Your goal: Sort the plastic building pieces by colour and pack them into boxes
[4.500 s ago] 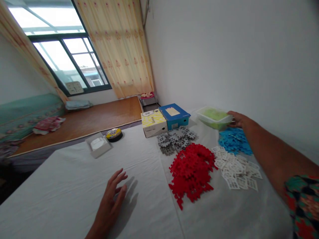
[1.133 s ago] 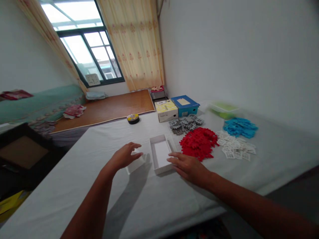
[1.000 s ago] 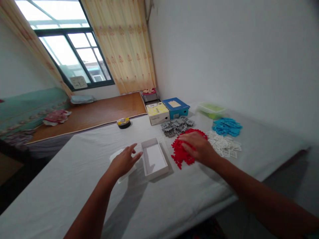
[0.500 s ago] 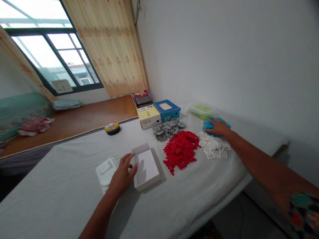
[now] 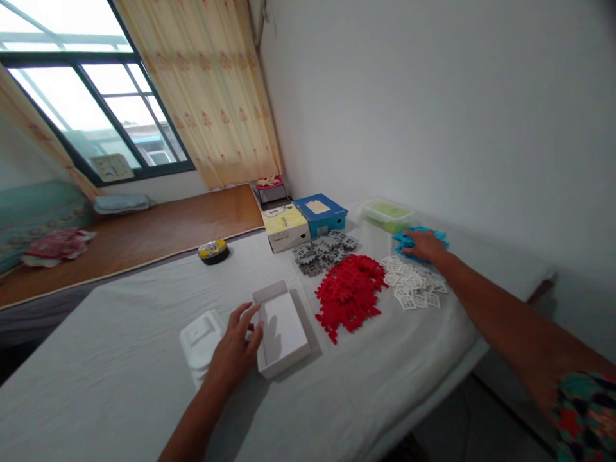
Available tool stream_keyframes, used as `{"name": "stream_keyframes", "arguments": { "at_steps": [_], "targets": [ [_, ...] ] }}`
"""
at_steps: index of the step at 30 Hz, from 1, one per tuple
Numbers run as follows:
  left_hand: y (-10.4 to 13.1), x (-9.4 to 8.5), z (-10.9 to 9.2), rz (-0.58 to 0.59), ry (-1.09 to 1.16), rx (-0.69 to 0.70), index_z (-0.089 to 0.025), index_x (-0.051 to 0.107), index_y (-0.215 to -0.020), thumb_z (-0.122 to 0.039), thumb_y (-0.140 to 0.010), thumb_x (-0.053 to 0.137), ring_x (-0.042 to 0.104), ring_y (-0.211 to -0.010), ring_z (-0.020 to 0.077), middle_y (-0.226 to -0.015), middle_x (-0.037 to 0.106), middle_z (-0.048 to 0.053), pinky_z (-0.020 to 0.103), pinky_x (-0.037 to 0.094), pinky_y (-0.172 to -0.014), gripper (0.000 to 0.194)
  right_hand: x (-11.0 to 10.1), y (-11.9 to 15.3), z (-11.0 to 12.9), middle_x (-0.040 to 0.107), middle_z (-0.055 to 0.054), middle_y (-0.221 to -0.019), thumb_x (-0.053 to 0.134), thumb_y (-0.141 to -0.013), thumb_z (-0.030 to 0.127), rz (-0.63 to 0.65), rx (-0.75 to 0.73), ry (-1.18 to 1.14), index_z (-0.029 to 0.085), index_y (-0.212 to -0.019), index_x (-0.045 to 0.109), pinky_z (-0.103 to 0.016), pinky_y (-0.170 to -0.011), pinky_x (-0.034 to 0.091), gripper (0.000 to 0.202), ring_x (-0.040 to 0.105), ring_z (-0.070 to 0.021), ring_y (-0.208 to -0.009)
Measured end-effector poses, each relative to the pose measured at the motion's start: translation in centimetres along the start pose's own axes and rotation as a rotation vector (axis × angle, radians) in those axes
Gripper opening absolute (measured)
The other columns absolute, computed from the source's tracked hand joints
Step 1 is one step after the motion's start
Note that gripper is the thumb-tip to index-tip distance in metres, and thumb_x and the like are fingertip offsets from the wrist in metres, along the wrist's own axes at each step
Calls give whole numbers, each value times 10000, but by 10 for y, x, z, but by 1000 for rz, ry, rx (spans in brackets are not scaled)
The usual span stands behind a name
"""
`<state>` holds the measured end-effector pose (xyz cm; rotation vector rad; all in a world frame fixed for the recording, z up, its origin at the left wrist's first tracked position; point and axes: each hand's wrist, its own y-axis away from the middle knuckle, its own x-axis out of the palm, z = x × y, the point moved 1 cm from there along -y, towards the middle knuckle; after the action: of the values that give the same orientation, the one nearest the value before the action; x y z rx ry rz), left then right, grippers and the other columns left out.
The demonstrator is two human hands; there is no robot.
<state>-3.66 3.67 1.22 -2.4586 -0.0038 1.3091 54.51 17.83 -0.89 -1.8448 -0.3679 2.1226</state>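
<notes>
My left hand (image 5: 239, 340) is at the left wall of a shallow white box (image 5: 289, 330), its fingers apart and slightly bent. Whether the fingertips touch the rim I cannot tell. The box lies open, with its inside bare. Farther off to the right, my right hand (image 5: 423, 244) has its fingers curled into a heap of blue plastic pieces (image 5: 405, 241); the hand hides part of the heap. Just in front of it are white lattice-like pieces (image 5: 414, 283). A pile of red interlocking pieces (image 5: 349, 292) lies between the box and the white pieces, with grey ones (image 5: 323, 250) behind.
A clear tub with green contents (image 5: 387, 213) stands by the wall. Beside it are a blue box (image 5: 320, 212) and a yellow-and-white box (image 5: 286, 226). A roll of tape (image 5: 213, 251) and a white plastic object (image 5: 199, 337) lie on the left of the white cloth (image 5: 120, 359).
The fingers of my right hand have drawn in on the blue pieces, where they were spread before. My left hand stays beside the box. The view has shifted slightly.
</notes>
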Motion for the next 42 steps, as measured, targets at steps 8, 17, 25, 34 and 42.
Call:
{"name": "stream_keyframes", "arguments": {
  "at_steps": [8,17,25,34,42],
  "targets": [
    [1,3,-1,-33,22,30,-200,513,-1293,-473,-936,401,659,-903,187,-1372,463,141,422,574,-875,463,1,8,-2,660,-148,-1209,643,-760,388,-23,3,94,169,-1177,647,-445,-1017,334,471,564,-317,-1131],
    [1,7,-2,-26,63,22,-190,493,-1299,-463,-946,358,651,-949,198,-1376,454,147,443,535,-939,466,-20,8,-7,724,-87,-1061,669,-675,437,-72,179,-8,206,-1064,694,-376,-840,469,453,641,-293,-986],
    [3,9,-8,-23,34,-12,-212,486,-1301,-420,-957,342,657,-947,186,-1390,452,131,411,540,-919,427,-54,2,14,734,-66,-942,674,-691,436,-142,249,-90,200,-1047,701,-330,-716,476,428,663,-265,-864],
    [5,12,-13,1,42,-16,-179,443,-1344,-361,-975,334,659,-972,197,-1425,419,162,422,519,-949,426,-82,-7,89,733,-64,-843,735,-671,447,-196,179,-335,193,-963,723,-380,-728,526,388,678,-271,-799],
    [8,13,-18,-4,70,-14,-186,384,-1393,-326,-981,359,651,-984,192,-1430,409,158,409,490,-991,436,-92,46,314,727,-32,-851,784,-649,502,171,-271,-1065,193,-954,711,-376,-697,579,440,676,-213,-736]
  ]
}}
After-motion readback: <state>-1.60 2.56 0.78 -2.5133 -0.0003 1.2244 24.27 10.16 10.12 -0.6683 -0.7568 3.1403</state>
